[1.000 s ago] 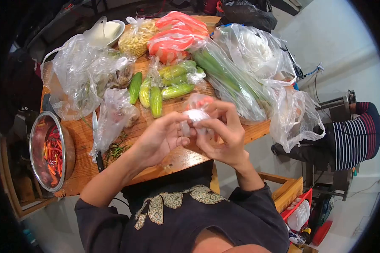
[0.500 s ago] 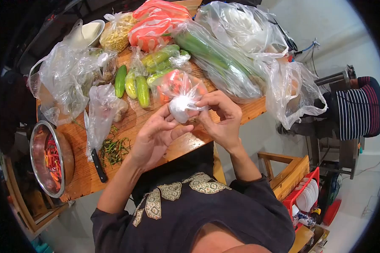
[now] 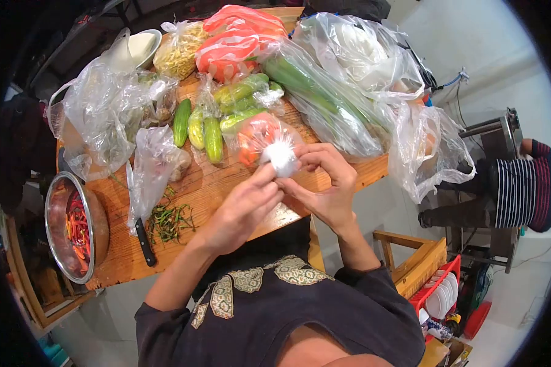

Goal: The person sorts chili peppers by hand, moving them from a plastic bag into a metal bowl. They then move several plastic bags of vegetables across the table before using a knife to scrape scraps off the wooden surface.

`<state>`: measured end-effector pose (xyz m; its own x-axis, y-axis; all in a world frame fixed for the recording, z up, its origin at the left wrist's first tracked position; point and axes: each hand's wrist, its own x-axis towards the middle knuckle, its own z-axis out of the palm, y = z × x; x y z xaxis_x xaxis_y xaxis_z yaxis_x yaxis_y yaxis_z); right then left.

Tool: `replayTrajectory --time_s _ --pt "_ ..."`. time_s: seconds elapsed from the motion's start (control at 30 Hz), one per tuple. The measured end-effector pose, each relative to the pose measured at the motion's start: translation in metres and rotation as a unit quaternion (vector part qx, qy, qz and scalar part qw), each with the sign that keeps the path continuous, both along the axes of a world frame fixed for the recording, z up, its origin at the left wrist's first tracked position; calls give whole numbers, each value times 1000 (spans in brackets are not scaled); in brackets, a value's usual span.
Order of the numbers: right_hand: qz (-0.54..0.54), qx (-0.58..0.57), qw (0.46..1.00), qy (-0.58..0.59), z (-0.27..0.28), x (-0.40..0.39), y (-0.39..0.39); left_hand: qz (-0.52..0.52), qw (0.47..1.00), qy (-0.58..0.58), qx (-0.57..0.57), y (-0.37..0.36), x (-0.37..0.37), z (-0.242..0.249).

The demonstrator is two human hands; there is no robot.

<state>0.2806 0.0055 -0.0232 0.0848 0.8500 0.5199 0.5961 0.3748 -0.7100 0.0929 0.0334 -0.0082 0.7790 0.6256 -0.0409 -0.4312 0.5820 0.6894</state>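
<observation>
A clear plastic bag (image 3: 280, 156) with a white, shiny bunched top is held between my two hands over the table's front edge. My left hand (image 3: 246, 205) pinches it from the left with bent fingers. From the right, my right hand (image 3: 324, 183) grips it between thumb and fingers. Just behind lies a bag of orange-red vegetables (image 3: 255, 137), partly hidden by the bunched plastic. Bagged cucumbers (image 3: 213, 137) and a loose cucumber (image 3: 181, 122) lie further back. Long green stalks in a clear bag (image 3: 324, 101) stretch to the right.
A metal bowl of sliced red peppers (image 3: 79, 229) stands at the left of the wooden table (image 3: 125, 263). Near it are a black-handled knife (image 3: 145, 241) and green pepper stems (image 3: 170, 221). More plastic bags (image 3: 101, 116) lie behind. A person in striped clothing (image 3: 520, 192) is at the right.
My left hand has moved right and its fingers have closed in on the bunched plastic. The view has shifted slightly. The person at the right has changed posture.
</observation>
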Motion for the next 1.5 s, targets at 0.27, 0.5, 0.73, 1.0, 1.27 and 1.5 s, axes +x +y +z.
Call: replayTrajectory --time_s 0.27,0.5,0.73,1.0,1.27,1.5 --pt "-47 -16 999 -12 -1 1 -5 -33 993 82 79 4 5 -15" --pt "-3 -67 994 -85 0 -6 -13 120 924 263 250 14 11 -25" --pt "103 -182 969 -131 21 -7 -15 144 856 366 336 13 7 -17" --pt "97 -246 958 -108 29 5 0 79 982 155 76 10 2 -33" --pt "150 -344 927 20 24 3 0 48 987 148 38 8 -10 -31" --pt "183 -298 935 -63 34 -5 -4 81 965 212 134 8 -7 -39"
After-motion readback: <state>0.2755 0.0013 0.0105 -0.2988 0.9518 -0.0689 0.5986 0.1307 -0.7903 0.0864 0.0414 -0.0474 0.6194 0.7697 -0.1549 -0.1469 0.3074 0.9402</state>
